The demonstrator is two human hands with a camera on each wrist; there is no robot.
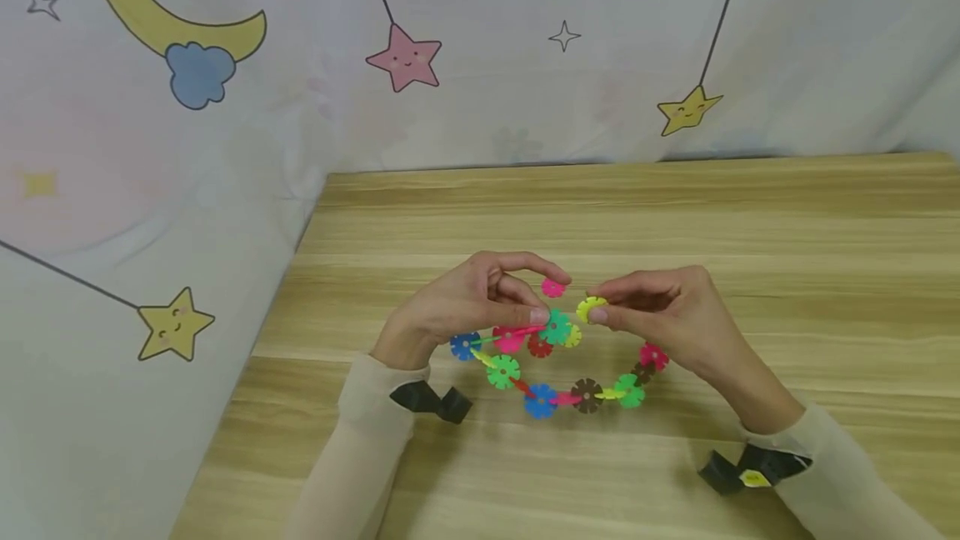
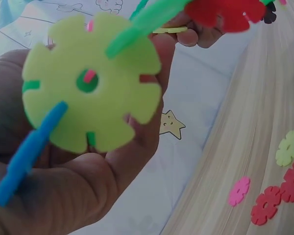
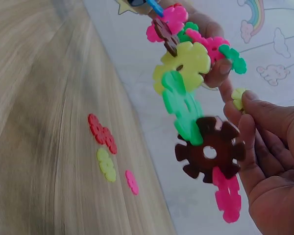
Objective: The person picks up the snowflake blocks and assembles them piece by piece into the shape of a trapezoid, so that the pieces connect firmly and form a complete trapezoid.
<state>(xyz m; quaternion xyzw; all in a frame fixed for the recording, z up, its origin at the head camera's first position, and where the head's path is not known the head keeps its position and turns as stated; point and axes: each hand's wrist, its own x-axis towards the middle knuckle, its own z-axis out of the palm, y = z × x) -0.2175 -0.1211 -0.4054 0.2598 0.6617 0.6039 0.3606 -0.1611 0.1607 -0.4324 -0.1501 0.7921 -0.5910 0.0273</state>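
Chain of linked, notched flower discs [image 1: 541,401], seemingly raised above the wooden table [image 1: 787,232], bowed toward the near side below both hands. At left, pinched near its far left end, beside a teal disc [image 1: 557,327], by thumb and fingers of the left hand [image 1: 467,304]. At right, gripped between thumb and fingers of the right hand [image 1: 686,319]: a single yellow disc [image 1: 591,308], close to the teal disc but apart from it. Loose on the table: two red discs [image 3: 96,128], a second yellow one [image 3: 107,165] and a pink one [image 3: 132,182]. Judged very light; probably springy plastic, stiff in each disc yet floppy along the chain, with slot joints apt to twist or pop apart under sideways pull. Smooth-faced, so perhaps slightly slippery; unlikely to shatter. Best held by the rim, thumb on one face and fingertip on the other, with the facing notch left uncovered; best steadied at the disc next to the joint, not by a distant end.
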